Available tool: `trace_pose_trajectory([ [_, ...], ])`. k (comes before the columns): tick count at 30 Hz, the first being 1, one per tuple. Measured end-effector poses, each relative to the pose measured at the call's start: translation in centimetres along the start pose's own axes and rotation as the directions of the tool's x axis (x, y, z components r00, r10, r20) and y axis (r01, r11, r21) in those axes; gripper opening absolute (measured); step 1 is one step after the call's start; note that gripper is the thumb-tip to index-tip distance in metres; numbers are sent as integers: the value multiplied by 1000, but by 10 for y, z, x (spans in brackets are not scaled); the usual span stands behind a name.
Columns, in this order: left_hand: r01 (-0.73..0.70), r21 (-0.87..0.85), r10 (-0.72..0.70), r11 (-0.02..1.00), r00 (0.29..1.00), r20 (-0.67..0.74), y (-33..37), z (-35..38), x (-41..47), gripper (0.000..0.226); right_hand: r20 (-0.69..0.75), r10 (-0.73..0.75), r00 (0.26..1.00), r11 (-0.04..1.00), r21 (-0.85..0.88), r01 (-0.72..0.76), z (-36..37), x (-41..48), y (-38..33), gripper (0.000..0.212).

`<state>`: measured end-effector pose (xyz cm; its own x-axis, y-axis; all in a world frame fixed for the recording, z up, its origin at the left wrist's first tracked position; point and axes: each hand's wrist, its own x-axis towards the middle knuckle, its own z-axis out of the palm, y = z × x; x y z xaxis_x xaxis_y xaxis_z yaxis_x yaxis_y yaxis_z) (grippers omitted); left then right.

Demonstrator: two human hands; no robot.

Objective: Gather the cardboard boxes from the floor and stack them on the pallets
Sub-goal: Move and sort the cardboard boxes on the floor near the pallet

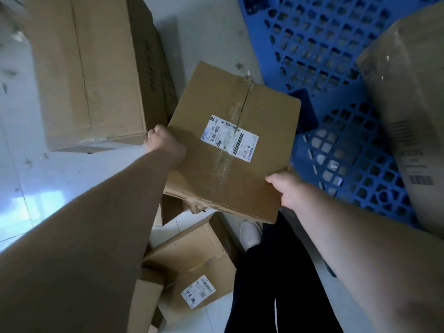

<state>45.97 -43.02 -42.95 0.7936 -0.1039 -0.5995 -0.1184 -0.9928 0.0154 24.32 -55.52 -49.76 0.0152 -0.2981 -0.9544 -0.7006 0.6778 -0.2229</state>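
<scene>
A taped cardboard box (259, 111) with a white shipping label is held between both hands in the middle of the head view, above the floor. My left hand (165, 144) grips its left edge, fingers curled under. My right hand (287, 186) grips its near right corner. The blue plastic pallet (319, 44) lies to the right, the box's far right corner overlapping its edge. A big box (413, 111) stands on the pallet at the right edge.
A large closed box (96, 68) sits on the white tiled floor at the upper left. A smaller labelled box (192, 265) and another flattened-looking one (144, 299) lie below the held box. My dark trouser leg and white shoe (249, 234) stand beside the pallet.
</scene>
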Motion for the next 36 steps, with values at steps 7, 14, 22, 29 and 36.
trace_pose_trajectory([
  [7,-45,-109,49,993,998,34,37,1,-51,66,-125,-105,987,994,-30,102,-70,-36,-13,31],
  [14,0,-229,31,973,991,132,76,58,-75,75,-235,-164,958,986,-74,151,-136,-14,-26,47],
  [22,143,-518,-62,843,983,170,125,160,-69,65,-206,-337,919,920,-278,275,-204,62,-55,57],
  [29,269,-688,-3,674,932,362,183,235,-85,91,-127,-525,842,679,-660,323,-253,101,-36,73],
  [36,499,-475,-328,724,856,400,212,256,-122,80,-233,-555,798,509,-855,104,-309,104,-33,91],
])
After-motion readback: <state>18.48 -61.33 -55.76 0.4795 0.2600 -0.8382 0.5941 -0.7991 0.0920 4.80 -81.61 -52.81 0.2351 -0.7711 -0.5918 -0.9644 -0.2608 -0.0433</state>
